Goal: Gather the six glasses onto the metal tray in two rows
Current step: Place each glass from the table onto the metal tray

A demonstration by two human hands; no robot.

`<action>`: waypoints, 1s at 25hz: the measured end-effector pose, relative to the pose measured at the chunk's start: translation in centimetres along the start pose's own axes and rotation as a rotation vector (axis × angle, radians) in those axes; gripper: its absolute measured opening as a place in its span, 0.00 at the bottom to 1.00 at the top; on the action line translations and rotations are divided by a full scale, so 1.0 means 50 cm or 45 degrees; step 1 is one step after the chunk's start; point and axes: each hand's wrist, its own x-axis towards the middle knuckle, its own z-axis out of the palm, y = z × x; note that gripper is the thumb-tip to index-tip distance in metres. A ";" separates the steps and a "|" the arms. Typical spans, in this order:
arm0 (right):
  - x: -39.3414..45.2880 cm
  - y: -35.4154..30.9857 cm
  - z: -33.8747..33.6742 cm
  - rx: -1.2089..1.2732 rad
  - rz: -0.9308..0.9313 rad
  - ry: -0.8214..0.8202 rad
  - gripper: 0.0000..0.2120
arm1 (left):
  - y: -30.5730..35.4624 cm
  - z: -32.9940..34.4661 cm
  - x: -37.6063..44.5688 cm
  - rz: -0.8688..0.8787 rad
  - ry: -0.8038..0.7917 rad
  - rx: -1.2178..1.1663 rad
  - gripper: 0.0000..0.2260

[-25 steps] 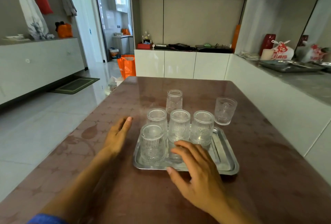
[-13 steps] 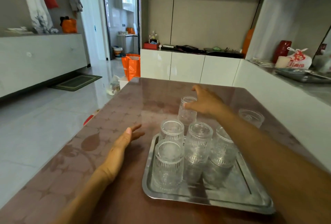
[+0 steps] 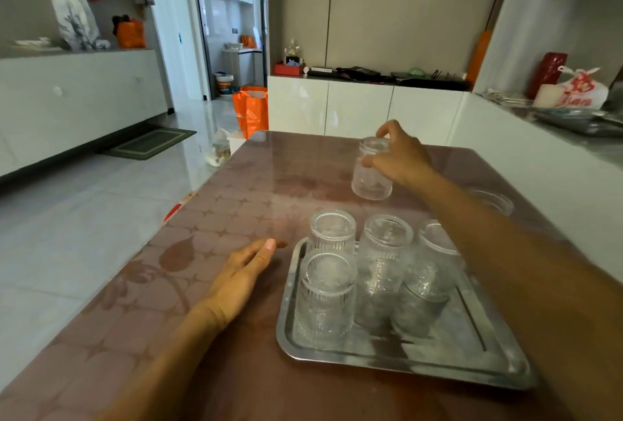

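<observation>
1. The tray point(image 3: 340, 351) sits on the brown desk point(image 3: 215, 370), near the front edge, a little right of centre.
2. Four ribbed glasses stand upside down on the tray: a front glass point(image 3: 325, 299) at its left, and a back row point(image 3: 384, 265) of three behind it (the right one is partly hidden by the forearm).
3. The left hand point(image 3: 241, 277) lies flat on the desk just left of the tray, its fingers straight and close together, holding nothing.
4. Beyond the tray, the right hand point(image 3: 401, 159) grips a fifth glass point(image 3: 371, 174) by its upper part, fingers curled round it; it tilts slightly, and I cannot tell whether it touches the desk.
5. A sixth glass point(image 3: 495, 200) stands on the desk to the right, mostly behind the right arm.
</observation>
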 end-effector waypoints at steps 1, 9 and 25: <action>-0.019 -0.008 -0.039 0.082 -0.031 0.058 0.24 | 0.005 0.002 -0.003 -0.028 0.009 -0.003 0.16; -0.375 0.021 -0.148 0.775 -0.137 0.112 0.20 | 0.046 0.024 -0.037 -0.200 0.013 -0.026 0.18; -0.485 0.081 0.005 0.430 -0.195 -0.023 0.21 | 0.008 0.040 -0.074 0.056 -0.063 0.330 0.22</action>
